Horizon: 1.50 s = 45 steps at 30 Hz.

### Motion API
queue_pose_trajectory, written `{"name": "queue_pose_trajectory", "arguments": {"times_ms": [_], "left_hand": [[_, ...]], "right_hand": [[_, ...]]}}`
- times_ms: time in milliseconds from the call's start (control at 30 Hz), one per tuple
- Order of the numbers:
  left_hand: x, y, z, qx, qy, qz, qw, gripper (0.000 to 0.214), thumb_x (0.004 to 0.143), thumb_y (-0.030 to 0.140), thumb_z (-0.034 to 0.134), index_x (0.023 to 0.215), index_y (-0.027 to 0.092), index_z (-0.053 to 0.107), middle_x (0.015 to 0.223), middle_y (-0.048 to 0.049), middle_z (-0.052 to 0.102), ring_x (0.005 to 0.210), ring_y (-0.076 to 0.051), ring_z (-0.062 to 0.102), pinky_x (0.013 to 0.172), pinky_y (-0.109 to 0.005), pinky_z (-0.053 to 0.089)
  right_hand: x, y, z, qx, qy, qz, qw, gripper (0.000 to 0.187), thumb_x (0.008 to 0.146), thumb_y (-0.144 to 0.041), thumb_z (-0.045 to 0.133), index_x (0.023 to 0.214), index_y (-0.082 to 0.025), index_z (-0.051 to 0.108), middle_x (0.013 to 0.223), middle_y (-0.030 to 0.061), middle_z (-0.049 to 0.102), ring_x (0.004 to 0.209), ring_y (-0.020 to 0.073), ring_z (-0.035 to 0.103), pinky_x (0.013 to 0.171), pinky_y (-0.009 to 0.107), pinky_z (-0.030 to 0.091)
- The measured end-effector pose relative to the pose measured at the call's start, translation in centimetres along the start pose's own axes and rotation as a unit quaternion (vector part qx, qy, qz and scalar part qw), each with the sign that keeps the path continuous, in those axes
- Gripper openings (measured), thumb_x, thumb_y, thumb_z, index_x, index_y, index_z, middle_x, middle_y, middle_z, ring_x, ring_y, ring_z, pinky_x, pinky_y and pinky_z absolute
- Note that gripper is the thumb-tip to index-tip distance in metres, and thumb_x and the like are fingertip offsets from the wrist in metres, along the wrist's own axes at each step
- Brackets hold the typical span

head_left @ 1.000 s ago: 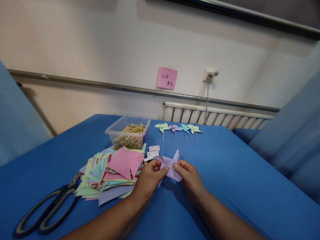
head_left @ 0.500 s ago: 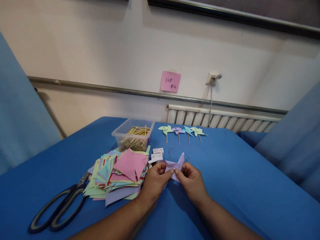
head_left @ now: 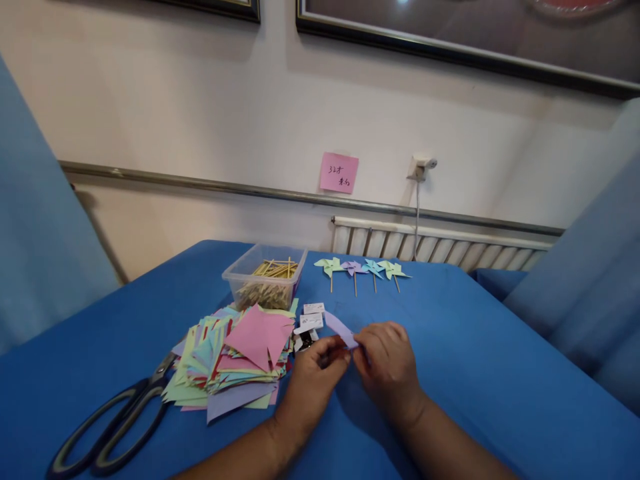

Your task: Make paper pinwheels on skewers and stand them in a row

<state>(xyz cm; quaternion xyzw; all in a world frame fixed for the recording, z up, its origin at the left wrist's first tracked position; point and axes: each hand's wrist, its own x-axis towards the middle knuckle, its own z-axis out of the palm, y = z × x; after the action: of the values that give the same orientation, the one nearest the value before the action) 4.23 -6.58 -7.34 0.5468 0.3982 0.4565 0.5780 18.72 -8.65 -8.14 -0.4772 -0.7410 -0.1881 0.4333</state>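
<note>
Both my hands meet over the blue table, pinching a folded lilac paper piece between them. My left hand grips it from the left with thumb and fingers closed. My right hand is curled over its right end and hides most of it. Only one lilac flap sticks out towards the upper left. A pile of coloured paper squares lies just left of my left hand.
Black-handled scissors lie at the front left. A clear box of wooden sticks stands behind the pile, small white packets beside it. Several finished paper pinwheels lie in a row at the table's far edge.
My right hand has closed over the lilac piece, folding its spread flaps together, so less of it shows. The view has tilted upward a little.
</note>
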Motion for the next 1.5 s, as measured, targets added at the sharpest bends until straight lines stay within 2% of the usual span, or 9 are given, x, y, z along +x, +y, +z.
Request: {"name": "queue_pose_trajectory", "arguments": {"times_ms": [167,267,533,667,1067,1200,1367,1500], "left_hand": [[-0.3,0.4,0.4,-0.008,0.006,0.010,1.000,0.023,0.066,0.025,0.067,0.088,0.017,0.070,0.082,-0.0033,0.071,0.078,-0.020,0.061,0.077,-0.029,0.046],[-0.3,0.5,0.2,-0.014,0.018,0.010,1.000,0.026,0.066,0.026,0.068,0.090,0.017,0.071,0.085,-0.0039,0.072,0.082,-0.021,0.062,0.080,-0.030,0.046],[0.5,0.3,-0.6,-0.089,0.018,0.009,0.996,0.033,0.068,0.031,0.069,0.097,0.015,0.070,0.091,-0.0074,0.071,0.086,-0.022,0.062,0.084,-0.034,0.045],[0.6,0.6,-0.6,-0.126,0.007,0.009,0.992,0.032,0.066,0.028,0.071,0.094,0.014,0.071,0.092,-0.0084,0.071,0.088,-0.022,0.062,0.086,-0.033,0.044],[0.8,0.5,-0.9,-0.151,0.026,-0.068,0.986,0.028,0.063,0.037,0.073,0.077,0.013,0.071,0.073,-0.0065,0.069,0.067,-0.017,0.060,0.065,-0.027,0.046],[0.8,0.4,-0.9,-0.153,0.031,-0.074,0.985,0.024,0.065,0.036,0.072,0.070,0.012,0.069,0.067,-0.0046,0.066,0.066,-0.016,0.058,0.064,-0.026,0.045],[1.0,0.1,-1.0,-0.131,0.049,-0.069,0.988,0.024,0.061,0.035,0.074,0.064,0.013,0.066,0.062,-0.0017,0.062,0.061,-0.014,0.054,0.058,-0.024,0.042],[1.1,-0.2,-1.1,-0.107,0.051,-0.056,0.991,0.029,0.063,0.041,0.071,0.062,0.013,0.065,0.058,-0.0001,0.059,0.055,-0.012,0.050,0.055,-0.024,0.039]], "right_hand": [[0.2,-0.7,-0.2,-0.030,-0.004,-0.026,0.999,0.011,0.085,-0.015,0.050,0.091,-0.019,0.058,0.084,0.0058,0.066,0.086,0.0195,0.057,0.082,0.038,0.036],[0.2,-1.1,-0.1,-0.040,-0.005,-0.028,0.999,0.013,0.086,-0.015,0.049,0.093,-0.019,0.059,0.086,0.0065,0.066,0.089,0.0207,0.057,0.083,0.038,0.035],[0.0,-2.2,0.7,-0.048,-0.066,0.005,0.997,0.030,0.085,-0.020,0.050,0.115,-0.017,0.055,0.102,0.0102,0.063,0.098,0.0244,0.053,0.085,0.041,0.035],[-0.1,-2.4,0.6,-0.040,-0.091,0.008,0.995,0.037,0.084,-0.020,0.050,0.121,-0.017,0.052,0.105,0.0115,0.060,0.100,0.0261,0.051,0.084,0.042,0.037],[-0.2,-2.6,0.1,0.004,-0.114,0.025,0.993,0.034,0.083,-0.018,0.050,0.116,-0.018,0.054,0.103,0.0104,0.058,0.095,0.0242,0.051,0.082,0.041,0.040],[-0.3,-2.6,0.0,0.013,-0.123,0.022,0.992,0.034,0.084,-0.018,0.049,0.117,-0.018,0.053,0.103,0.0104,0.059,0.095,0.0247,0.051,0.083,0.042,0.039],[-0.1,-2.5,0.0,0.011,-0.102,0.010,0.995,0.034,0.083,-0.017,0.050,0.117,-0.016,0.052,0.101,0.0105,0.061,0.095,0.0231,0.053,0.085,0.040,0.039],[-0.1,-2.6,0.2,-0.006,-0.109,0.009,0.994,0.031,0.082,-0.016,0.051,0.113,-0.018,0.055,0.095,0.0089,0.062,0.090,0.0227,0.054,0.080,0.039,0.040]]}}
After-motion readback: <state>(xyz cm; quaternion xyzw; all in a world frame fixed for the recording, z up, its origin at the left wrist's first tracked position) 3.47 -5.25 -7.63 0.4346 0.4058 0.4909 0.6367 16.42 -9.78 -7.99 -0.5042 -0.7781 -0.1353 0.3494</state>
